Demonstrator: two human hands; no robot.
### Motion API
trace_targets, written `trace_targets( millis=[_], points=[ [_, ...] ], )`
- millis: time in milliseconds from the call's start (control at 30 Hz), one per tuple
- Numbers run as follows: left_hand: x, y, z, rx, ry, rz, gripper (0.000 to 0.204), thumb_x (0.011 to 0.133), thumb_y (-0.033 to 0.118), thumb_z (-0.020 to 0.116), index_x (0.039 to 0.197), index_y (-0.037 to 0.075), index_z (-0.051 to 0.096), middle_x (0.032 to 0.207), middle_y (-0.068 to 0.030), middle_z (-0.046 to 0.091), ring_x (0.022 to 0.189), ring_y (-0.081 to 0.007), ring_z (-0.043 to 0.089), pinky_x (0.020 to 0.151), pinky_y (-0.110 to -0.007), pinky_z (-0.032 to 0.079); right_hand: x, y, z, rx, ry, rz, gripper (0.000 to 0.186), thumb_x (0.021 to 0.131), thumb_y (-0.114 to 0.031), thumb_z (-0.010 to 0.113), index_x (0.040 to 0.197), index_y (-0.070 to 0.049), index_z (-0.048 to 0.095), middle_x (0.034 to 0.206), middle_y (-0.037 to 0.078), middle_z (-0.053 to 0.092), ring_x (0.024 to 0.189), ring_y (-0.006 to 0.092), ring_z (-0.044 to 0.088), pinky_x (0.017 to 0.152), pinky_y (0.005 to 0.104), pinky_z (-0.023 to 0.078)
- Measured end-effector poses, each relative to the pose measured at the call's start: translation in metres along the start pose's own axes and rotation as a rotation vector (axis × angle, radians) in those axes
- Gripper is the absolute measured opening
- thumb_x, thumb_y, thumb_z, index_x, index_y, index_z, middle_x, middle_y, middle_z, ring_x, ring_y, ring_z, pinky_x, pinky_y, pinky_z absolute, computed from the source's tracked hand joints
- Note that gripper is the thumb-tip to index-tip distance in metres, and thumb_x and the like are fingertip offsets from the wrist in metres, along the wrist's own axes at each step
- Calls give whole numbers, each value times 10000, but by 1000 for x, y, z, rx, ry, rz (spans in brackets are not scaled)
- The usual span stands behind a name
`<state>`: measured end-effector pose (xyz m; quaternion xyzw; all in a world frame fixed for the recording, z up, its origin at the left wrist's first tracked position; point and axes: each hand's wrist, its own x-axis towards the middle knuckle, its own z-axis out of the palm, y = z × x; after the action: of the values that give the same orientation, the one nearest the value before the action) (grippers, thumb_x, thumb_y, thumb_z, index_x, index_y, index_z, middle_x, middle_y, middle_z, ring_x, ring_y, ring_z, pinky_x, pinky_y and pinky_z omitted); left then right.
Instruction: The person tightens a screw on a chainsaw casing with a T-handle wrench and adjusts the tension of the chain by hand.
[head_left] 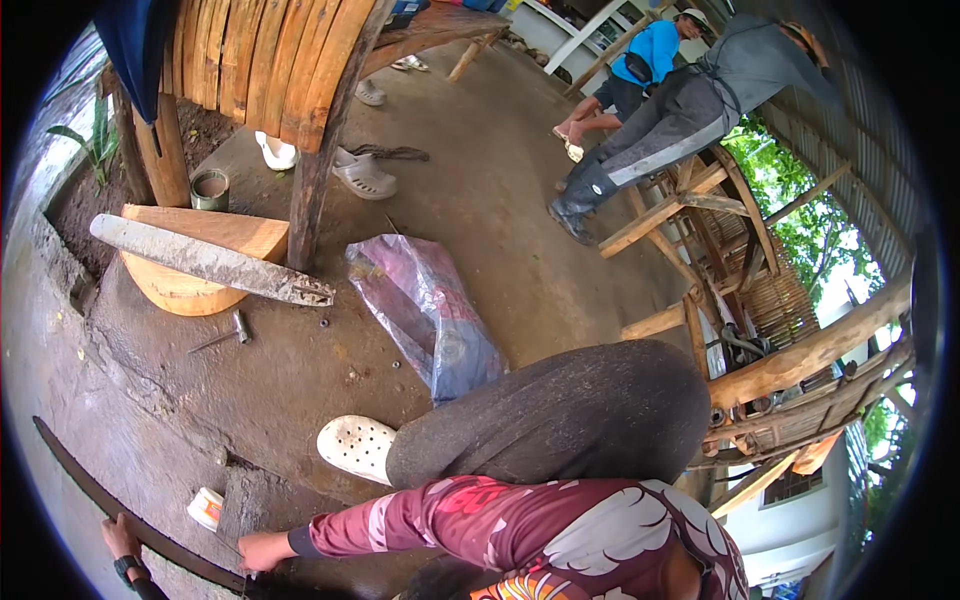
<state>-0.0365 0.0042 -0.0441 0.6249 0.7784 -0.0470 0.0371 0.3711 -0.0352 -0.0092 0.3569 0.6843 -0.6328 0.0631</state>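
A long dark blade (80,472) with a rough, dark edge runs across the lower left; whether it is a hand saw or a chainsaw bar I cannot tell. My left hand (122,540), with a black watch at the wrist, is closed on the middle of it. Beside the blade's lower end is my right hand (265,550), in a maroon patterned sleeve. Its fingers are closed, and a thin line shows by the fingertips, too small to name. A small white and orange tub (206,508) lies just above the hands.
A grey flat bar (200,255) lies across a cut wood slab (200,297). Near it are a T-shaped tool (240,328) and a can (210,190). A plastic sack (430,310) lies beyond my white clog (356,448). Two people (650,140) are at upper right, by wooden furniture (690,215).
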Motion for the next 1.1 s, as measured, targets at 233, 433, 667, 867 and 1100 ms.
trace_targets(
  millis=[233,433,667,867,1100],
  points=[
    [-29,-22,-7,-29,-45,-39,205,904,168,524,938,-14,611,1008,-298,586,932,-449,583,792,-494,495,-48,-28,4,-108,-14,-302,313,949,-270,597,943,40,558,914,244,626,899,432,624,758,526,467],
    [-15,2,-21,-383,-46,-271,437,882,274,531,974,-149,592,1034,-357,587,973,-499,556,865,-530,459,-50,-11,0,-205,180,-817,155,902,-181,595,958,-52,531,954,141,546,963,355,560,807,448,454],
    [-32,-27,-22,-382,-33,-304,455,880,297,537,996,-140,595,1065,-351,592,1000,-495,566,888,-525,459,-43,-18,10,-276,213,-1017,127,843,-139,638,905,-58,562,896,113,585,923,327,586,797,425,477],
    [-11,-7,-3,-473,-80,-334,437,893,296,542,1051,-107,602,1091,-332,595,1008,-489,562,877,-528,469,-45,-8,-5,25,83,-810,180,835,-119,688,932,-22,572,855,142,595,895,371,609,765,445,491],
    [-31,-97,30,-284,-71,-181,335,827,230,653,1153,150,657,1024,-245,596,967,-407,600,812,-492,514,-50,-24,15,-8,160,-787,177,870,-108,656,935,-7,527,863,200,589,828,405,615,716,470,491]
  ],
)
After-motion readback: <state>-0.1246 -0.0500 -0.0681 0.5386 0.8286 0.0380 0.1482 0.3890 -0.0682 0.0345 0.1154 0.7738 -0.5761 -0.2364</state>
